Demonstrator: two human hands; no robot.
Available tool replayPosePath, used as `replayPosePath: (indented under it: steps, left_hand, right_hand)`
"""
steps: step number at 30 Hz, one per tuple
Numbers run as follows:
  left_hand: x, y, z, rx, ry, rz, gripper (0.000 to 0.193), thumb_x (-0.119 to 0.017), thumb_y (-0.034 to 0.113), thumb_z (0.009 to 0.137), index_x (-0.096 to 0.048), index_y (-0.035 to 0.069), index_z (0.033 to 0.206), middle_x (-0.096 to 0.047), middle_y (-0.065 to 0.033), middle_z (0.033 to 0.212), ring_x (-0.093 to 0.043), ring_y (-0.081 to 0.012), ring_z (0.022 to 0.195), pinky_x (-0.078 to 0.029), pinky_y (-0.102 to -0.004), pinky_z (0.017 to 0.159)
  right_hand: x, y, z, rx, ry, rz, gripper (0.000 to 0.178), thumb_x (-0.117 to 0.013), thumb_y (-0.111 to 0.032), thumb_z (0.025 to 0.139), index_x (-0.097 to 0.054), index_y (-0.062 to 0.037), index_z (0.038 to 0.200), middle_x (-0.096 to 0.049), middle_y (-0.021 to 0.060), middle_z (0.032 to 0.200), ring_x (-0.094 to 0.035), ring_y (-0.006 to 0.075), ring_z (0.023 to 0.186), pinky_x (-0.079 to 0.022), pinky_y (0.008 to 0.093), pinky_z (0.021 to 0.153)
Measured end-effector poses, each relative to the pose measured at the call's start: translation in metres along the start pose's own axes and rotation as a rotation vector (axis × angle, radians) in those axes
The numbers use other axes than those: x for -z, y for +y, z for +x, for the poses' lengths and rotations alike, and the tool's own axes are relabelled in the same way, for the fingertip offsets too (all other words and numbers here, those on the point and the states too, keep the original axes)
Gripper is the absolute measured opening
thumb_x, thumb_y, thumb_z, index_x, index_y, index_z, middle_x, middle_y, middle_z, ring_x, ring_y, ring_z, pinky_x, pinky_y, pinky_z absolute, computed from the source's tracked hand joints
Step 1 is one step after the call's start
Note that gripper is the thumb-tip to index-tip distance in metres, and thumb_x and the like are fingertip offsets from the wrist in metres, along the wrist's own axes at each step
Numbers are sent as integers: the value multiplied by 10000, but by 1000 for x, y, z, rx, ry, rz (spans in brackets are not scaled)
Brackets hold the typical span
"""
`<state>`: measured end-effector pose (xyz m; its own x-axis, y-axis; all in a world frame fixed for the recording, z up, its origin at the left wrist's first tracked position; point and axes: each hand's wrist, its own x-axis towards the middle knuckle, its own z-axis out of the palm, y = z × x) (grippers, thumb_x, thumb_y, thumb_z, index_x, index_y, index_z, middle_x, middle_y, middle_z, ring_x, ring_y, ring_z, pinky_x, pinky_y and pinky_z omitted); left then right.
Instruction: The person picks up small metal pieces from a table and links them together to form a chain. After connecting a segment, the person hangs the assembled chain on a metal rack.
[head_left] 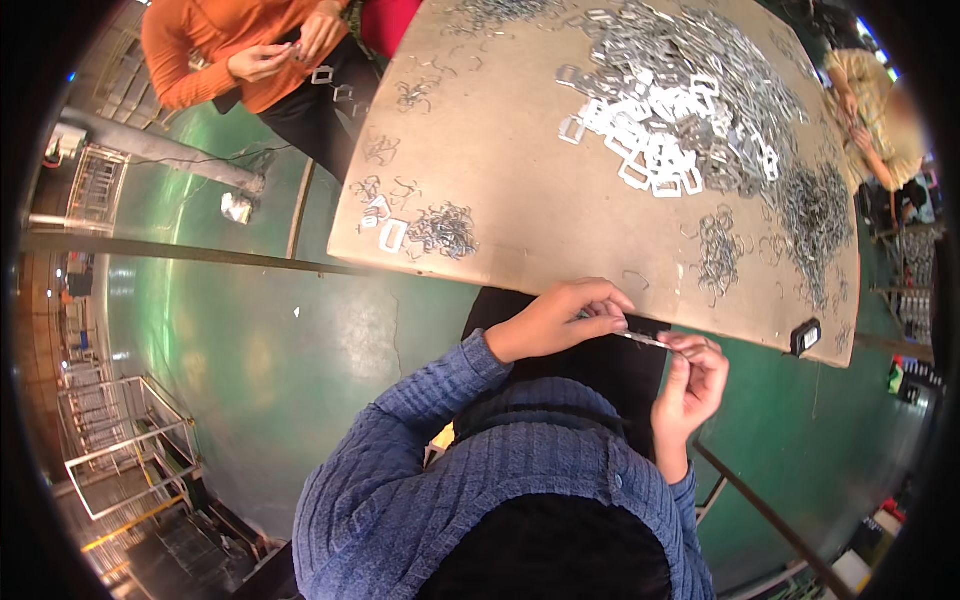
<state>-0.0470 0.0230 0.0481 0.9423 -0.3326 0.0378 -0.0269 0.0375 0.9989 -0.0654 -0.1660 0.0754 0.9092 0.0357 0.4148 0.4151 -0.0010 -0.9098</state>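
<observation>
Between my hands, just off the table's near edge, is a thin flat metal piece (645,340), seen nearly edge-on. It looks like one of the rectangular metal frames (665,185) heaped on the table. My left hand (572,318) pinches one end between thumb and fingers. At the other end, my right hand (694,382) has its thumb and fingertips closed on the piece, the other fingers curled. Whether a small wire part is also in my fingers is hidden. Bent wire hooks (720,255) lie in a pile beyond my right hand.
The brown table (530,215) carries more wire hooks (440,230) at its left corner and a larger pile (815,225) at right. A small black device (805,337) sits on the near right edge. A person in orange (240,50) works at left, another (870,110) at far right.
</observation>
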Motion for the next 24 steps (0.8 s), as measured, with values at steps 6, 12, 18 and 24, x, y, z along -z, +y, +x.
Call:
replayPosePath:
  steps: [6, 12, 18, 24]
  left_hand:
    - [16, -14, -4, -24, -44, 250, 142, -575, 67, 865, -595, 0, 990, -626, -62, 875, -627, -135, 718, -476, -263, 719]
    - [24, -35, -16, -69, -230, 527, 184, -628, 184, 805, -617, 76, 953, -603, -97, 915, -581, -274, 874, -458, -351, 764]
    - [-14, -33, -26, -241, -547, 150, 293, -602, 165, 832, -591, 37, 1096, -607, -145, 1079, -578, -268, 1019, -456, -358, 878]
    - [-55, -36, -24, -154, -856, 194, 253, -534, 180, 862, -621, 50, 1061, -610, -111, 1079, -584, -279, 980, -432, -372, 885]
  right_hand:
    - [8, -9, 7, 35, 92, -93, 81, -488, 21, 886, -415, -10, 902, -513, 123, 897, -566, 222, 849, -509, 379, 822]
    - [13, -10, 2, 8, 116, -169, 71, -487, 12, 886, -419, -8, 887, -514, 121, 892, -568, 220, 854, -506, 373, 826]
    - [29, -11, -2, -2, 159, -213, 79, -490, 23, 878, -418, -10, 879, -515, 120, 890, -568, 222, 858, -498, 372, 828]
    - [53, -12, -6, -19, 198, -211, 85, -491, 34, 877, -422, -14, 881, -513, 115, 896, -569, 221, 861, -491, 370, 833]
